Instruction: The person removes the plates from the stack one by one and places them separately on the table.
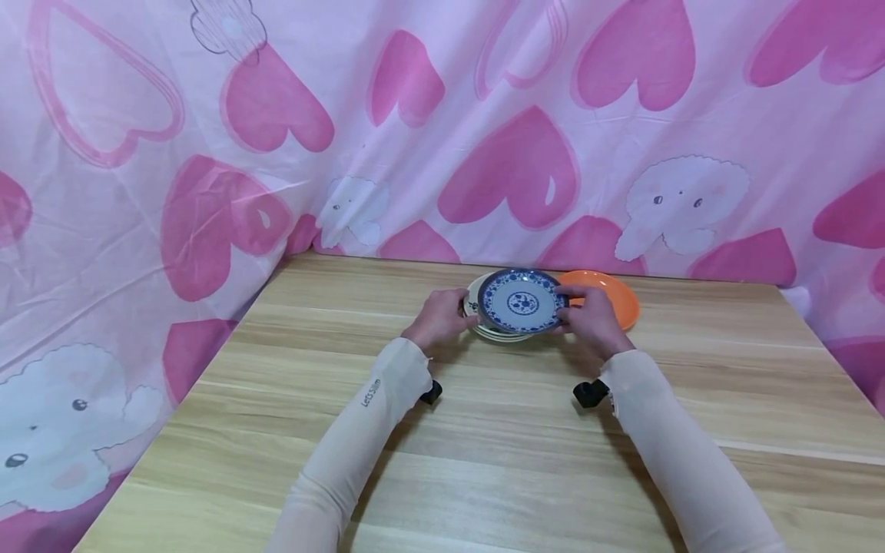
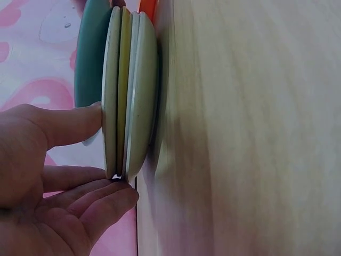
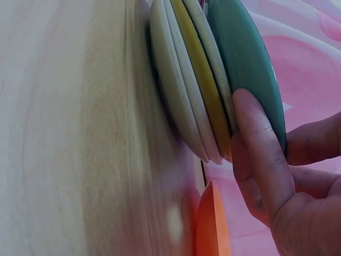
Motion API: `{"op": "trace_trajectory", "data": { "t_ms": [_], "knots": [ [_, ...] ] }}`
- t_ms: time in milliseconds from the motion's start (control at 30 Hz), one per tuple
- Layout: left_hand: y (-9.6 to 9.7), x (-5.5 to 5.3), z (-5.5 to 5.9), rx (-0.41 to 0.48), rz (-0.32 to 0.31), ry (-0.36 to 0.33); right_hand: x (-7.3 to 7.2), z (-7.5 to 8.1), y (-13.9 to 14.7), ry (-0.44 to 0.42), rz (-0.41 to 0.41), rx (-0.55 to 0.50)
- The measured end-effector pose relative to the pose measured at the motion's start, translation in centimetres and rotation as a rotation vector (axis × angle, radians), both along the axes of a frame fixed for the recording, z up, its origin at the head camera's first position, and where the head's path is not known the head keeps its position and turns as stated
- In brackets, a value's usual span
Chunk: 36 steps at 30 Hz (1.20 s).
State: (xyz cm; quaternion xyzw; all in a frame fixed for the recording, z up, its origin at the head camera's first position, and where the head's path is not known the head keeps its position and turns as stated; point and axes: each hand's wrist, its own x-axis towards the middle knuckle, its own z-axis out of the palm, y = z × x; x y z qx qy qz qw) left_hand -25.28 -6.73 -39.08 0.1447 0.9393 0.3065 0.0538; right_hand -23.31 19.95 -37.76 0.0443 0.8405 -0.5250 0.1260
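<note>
A blue-and-white patterned plate (image 1: 523, 303), teal on its underside (image 3: 250, 64), is tilted over a stack of plates (image 1: 499, 337). My right hand (image 1: 593, 319) pinches this plate by its right rim, with fingers on both faces. At the left side of the stack is my left hand (image 1: 442, 315). In the left wrist view its thumb (image 2: 72, 125) touches the rim of the top cream plate (image 2: 110, 96), and its loosely extended fingers rest along the stacked rims. A yellow plate (image 3: 200, 64) shows between paler ones in the stack.
An orange plate (image 1: 615, 299) lies just right of the stack, near the far edge of the wooden table (image 1: 484, 461). Behind the table hangs a pink curtain (image 1: 484, 138) with hearts. A black wrist mount (image 1: 591, 394) sits below the right wrist.
</note>
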Motion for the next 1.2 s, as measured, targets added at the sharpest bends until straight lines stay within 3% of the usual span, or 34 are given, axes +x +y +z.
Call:
{"op": "trace_trajectory", "data": {
  "t_ms": [467, 867, 1200],
  "knots": [
    [-0.2, 0.2, 0.3, 0.013, -0.011, -0.049, 1.2, 1.0, 1.1, 0.021, 0.029, 0.032],
    [-0.3, -0.1, 0.2, -0.019, -0.013, -0.034, 1.8, 1.2, 1.7, 0.033, 0.028, -0.009],
    [-0.2, -0.2, 0.2, -0.016, -0.016, -0.031, 3.1, 1.3, 3.2, 0.074, 0.057, 0.048]
  ]
}}
